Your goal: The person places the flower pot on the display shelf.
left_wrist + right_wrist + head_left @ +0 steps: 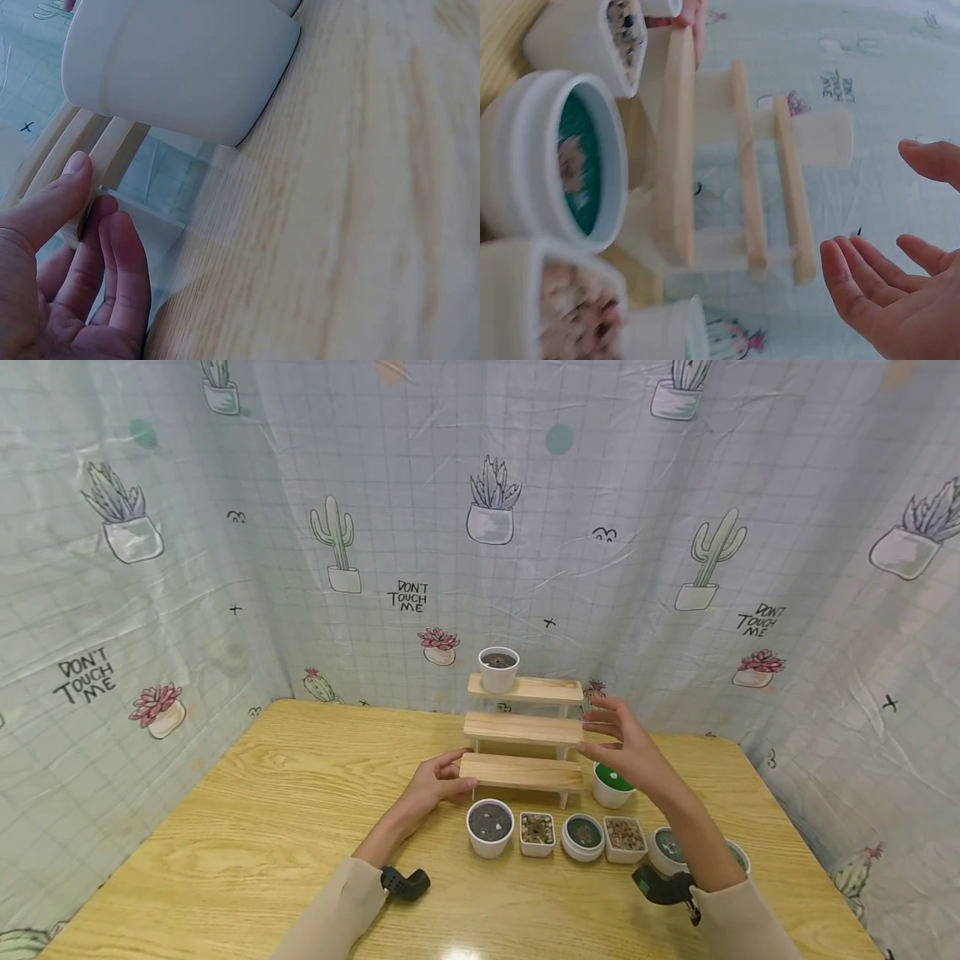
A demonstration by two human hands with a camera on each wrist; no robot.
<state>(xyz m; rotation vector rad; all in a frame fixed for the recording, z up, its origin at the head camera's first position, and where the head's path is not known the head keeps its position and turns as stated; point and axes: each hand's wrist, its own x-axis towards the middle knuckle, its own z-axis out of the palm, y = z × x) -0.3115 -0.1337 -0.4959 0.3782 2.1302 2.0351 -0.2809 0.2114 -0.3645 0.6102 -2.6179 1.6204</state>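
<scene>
A three-tier wooden plant stand (521, 770) with pale boards and white legs stands toward the back of the table. My left hand (433, 787) holds the left end of its lowest board. In the left wrist view the thumb (75, 169) lies on the board's edge and the other fingers curl beneath. Off the right end of the middle board, my right hand (630, 750) hovers with fingers spread and nothing in them. The right wrist view has that hand (900, 289) apart from the boards. A round white pot (498, 677) with dark fill sits on the top board's left side.
Along the stand's front are a dark-filled round pot (489, 843), a square pebble pot (537, 843), a green-filled round pot (582, 850) and another square pot (625, 852). A bright green-topped pot (611, 795) stands right of the stand. More pots (666, 853) are partly behind my right forearm.
</scene>
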